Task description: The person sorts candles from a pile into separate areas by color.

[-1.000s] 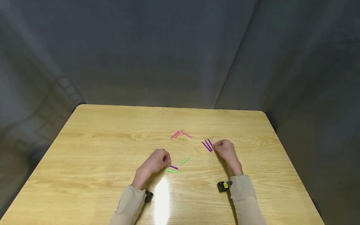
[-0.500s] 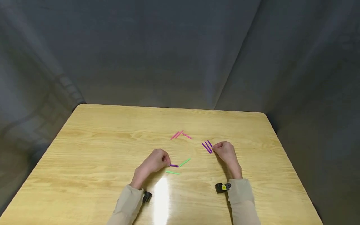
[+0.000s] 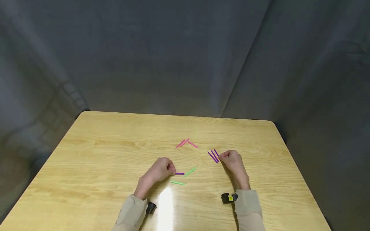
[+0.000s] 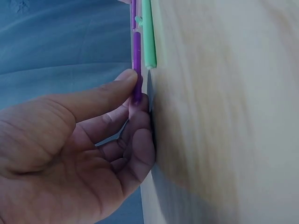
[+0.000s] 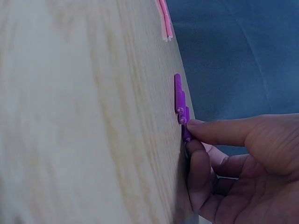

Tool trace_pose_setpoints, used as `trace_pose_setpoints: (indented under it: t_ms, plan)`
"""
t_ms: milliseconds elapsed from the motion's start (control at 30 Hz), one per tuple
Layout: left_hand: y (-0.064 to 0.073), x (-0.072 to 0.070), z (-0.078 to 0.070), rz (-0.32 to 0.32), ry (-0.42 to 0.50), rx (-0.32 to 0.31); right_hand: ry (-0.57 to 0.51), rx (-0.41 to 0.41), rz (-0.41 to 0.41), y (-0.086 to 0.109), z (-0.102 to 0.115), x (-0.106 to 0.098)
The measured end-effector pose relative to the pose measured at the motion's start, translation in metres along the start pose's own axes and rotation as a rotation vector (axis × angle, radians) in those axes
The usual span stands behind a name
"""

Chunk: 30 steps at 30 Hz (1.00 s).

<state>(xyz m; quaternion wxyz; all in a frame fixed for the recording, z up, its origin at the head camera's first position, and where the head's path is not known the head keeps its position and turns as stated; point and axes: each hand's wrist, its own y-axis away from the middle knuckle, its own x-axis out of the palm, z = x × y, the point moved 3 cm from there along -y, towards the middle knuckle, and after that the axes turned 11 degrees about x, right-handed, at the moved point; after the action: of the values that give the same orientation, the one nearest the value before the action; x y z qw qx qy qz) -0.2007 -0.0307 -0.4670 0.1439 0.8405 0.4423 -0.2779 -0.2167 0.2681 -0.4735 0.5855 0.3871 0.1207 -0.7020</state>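
My left hand (image 3: 160,168) pinches one end of a thin purple stick (image 4: 137,51) between thumb and fingers, low over the table. The stick's free end points right, toward a slanted green stick (image 3: 190,172). Another green stick (image 3: 177,183) lies just nearer to me. Farther right, my right hand (image 3: 233,160) has thumb and fingertips on the rightmost purple stick (image 5: 188,133) of a group of three. The other two purple sticks (image 3: 212,157) lie beside it, almost parallel and staggered. In both wrist views the fingers sit close to the tabletop.
Three pink sticks (image 3: 185,142) lie farther back on the wooden table (image 3: 115,141), two side by side and one angled away. A dark curtain (image 3: 162,64) rises behind the table's far edge. Bright glare (image 3: 165,208) shows near the front.
The purple stick in my left hand has turned from sloping down to the right to nearly level. My right hand stays at the purple group. The head view has tilted slightly upward.
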Motion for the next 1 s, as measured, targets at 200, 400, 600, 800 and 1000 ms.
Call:
trace_pose_setpoints:
  t_ms: [200, 400, 600, 800, 1000]
  plan:
    - [0.001, 0.001, 0.002, -0.014, -0.008, 0.008, -0.019, 0.008, 0.016, 0.0, -0.001, 0.0]
    - [-0.001, 0.002, 0.002, -0.026, -0.026, 0.02, -0.027, 0.006, 0.015, 0.0, -0.002, 0.0]
    - [-0.002, 0.0, 0.001, -0.06, -0.041, -0.008, -0.06, -0.018, 0.023, -0.003, -0.001, 0.0]
    - [-0.002, -0.001, 0.0, -0.105, -0.054, -0.018, -0.083, -0.056, 0.033, -0.004, 0.007, -0.003]
    - [-0.003, 0.002, 0.0, -0.114, -0.042, 0.004, -0.047, -0.159, 0.034, 0.006, 0.031, 0.004]
